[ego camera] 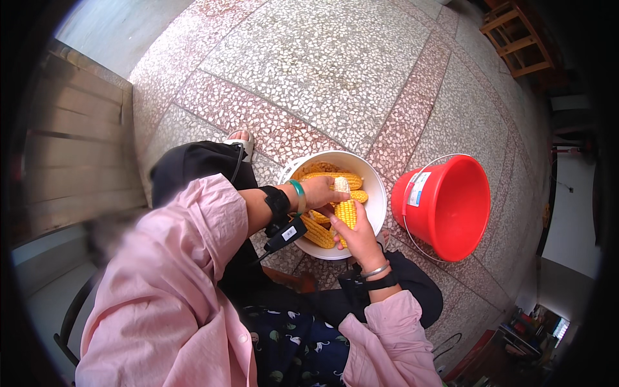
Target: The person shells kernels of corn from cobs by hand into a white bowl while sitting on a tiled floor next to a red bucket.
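Note:
My left hand [319,191], wearing a green bangle, is over a white bucket [375,208] and grips a pale, stripped corn cob [342,185]. Just below it, my right hand [359,234] holds a yellow ear of corn [345,215] with its kernels on. The tip of this ear is close to the fingers of my left hand; whether they touch is hard to tell. Inside the bucket lie several more ears of corn [316,232], partly hidden by my hands. Loose yellow kernels [319,168] seem to show at its far side.
A red plastic bucket [440,208] with a wire handle lies tilted to the right. Terrazzo floor [329,63] spreads ahead. A wooden rack [517,38] stands at the far right, and a wooden panel [82,140] at the left. A black device with a cable [287,234] hangs at my left wrist.

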`<state>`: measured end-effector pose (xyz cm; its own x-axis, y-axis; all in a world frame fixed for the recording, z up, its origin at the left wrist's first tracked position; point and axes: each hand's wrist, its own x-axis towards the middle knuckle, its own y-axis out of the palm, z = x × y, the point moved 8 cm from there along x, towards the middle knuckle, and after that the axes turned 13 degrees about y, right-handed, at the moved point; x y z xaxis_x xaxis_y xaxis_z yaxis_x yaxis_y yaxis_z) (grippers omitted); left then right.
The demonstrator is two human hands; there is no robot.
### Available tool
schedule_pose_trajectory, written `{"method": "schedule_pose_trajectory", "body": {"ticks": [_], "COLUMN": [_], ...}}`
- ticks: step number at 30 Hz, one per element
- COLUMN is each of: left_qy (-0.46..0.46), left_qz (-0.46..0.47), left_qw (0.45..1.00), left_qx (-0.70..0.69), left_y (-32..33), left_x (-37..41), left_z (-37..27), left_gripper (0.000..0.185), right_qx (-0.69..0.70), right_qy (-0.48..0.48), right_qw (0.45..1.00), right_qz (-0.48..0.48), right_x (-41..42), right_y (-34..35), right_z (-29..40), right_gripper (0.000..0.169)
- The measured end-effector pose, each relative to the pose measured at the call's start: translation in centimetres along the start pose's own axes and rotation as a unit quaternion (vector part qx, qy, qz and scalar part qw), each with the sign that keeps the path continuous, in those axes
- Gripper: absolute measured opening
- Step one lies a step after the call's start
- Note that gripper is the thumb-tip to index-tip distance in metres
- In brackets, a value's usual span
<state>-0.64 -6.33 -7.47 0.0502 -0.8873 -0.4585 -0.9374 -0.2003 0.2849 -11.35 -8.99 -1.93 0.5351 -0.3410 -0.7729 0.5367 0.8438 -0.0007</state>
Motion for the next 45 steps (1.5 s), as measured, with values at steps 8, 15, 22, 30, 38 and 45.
{"method": "schedule_pose_trajectory", "body": {"ticks": [8, 15, 22, 30, 38, 45], "left_qy": [-0.074, 0.013, -0.041, -0.014, -0.005, 0.001], "left_qz": [-0.046, 0.011, -0.007, -0.024, -0.003, 0.024], "left_qw": [0.992, 0.983, 0.988, 0.996, 1.0, 0.999], "left_qx": [-0.086, -0.182, -0.146, -0.083, 0.006, -0.034], "left_y": [1.2, 1.6, 1.4, 0.8, 0.1, 0.9], "left_x": [-2.6, -0.7, -1.4, -0.8, -0.2, -0.3], "left_z": [-3.3, -1.1, -1.8, -1.0, 0.0, -0.6], "left_gripper": [0.043, 0.039, 0.038, 0.046, 0.038, 0.035], "right_qx": [0.02, 0.043, 0.04, -0.034, 0.042, 0.009], "right_qy": [0.003, 0.004, -0.004, -0.009, 0.008, 0.002], "right_qw": [1.0, 0.999, 0.999, 0.999, 0.999, 1.0], "right_qz": [-0.01, 0.009, -0.01, -0.024, 0.019, -0.013], "right_x": [-0.1, 0.0, -0.4, -0.4, -0.3, -0.4], "right_y": [-0.4, -0.1, -0.3, 0.0, 0.3, -0.2], "right_z": [0.2, 0.5, 0.5, 0.5, 0.4, 0.3], "right_gripper": [0.069, 0.065, 0.063, 0.064, 0.068, 0.071]}}
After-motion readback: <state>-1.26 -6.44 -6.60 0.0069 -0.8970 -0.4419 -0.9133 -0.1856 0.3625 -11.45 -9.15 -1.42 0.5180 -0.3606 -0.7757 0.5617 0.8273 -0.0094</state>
